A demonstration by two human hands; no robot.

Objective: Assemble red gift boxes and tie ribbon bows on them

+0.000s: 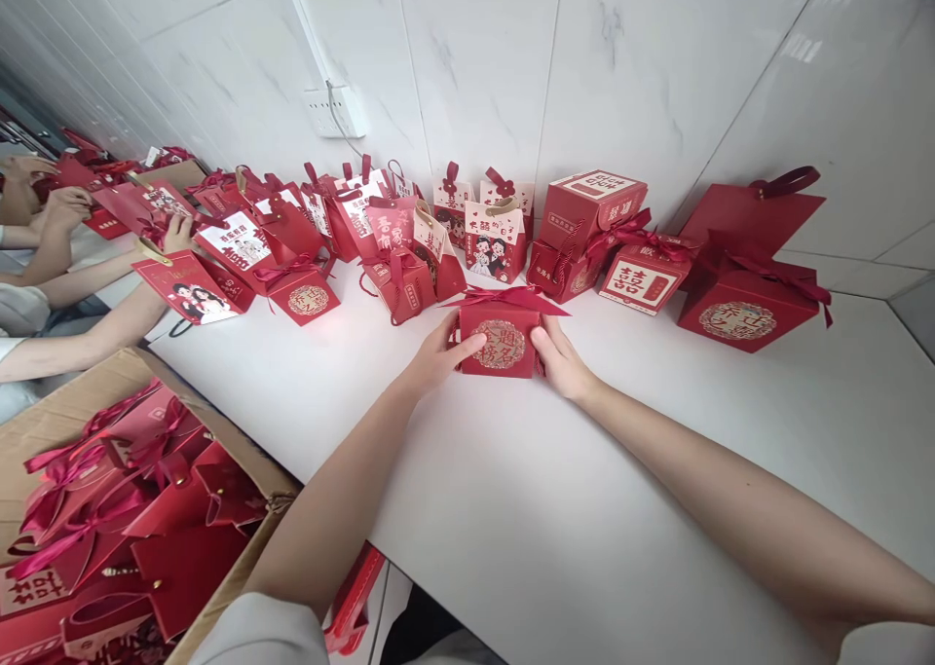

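Between my two hands is a small red gift box [500, 361] with a round gold emblem, gold characters and a dark red ribbon bow [504, 300] on top. My left hand [438, 355] grips its left side, the thumb lying on the front face. On the opposite side my right hand [561, 358] holds it, the thumb at the front edge. The box is upright at the white table [467, 490]; whether its base touches the surface I cannot tell. Just behind it stand a white-and-red box with a cartoon couple [494, 241] and a ribbon-tied red box [398, 283].
Several red gift boxes line the tiled wall, including a large one [752, 305] at right. At lower left a cardboard carton [252, 451] holds many red boxes and ribbons. Other people's hands [179, 235] work at far left. A power socket [332, 113] is on the wall.
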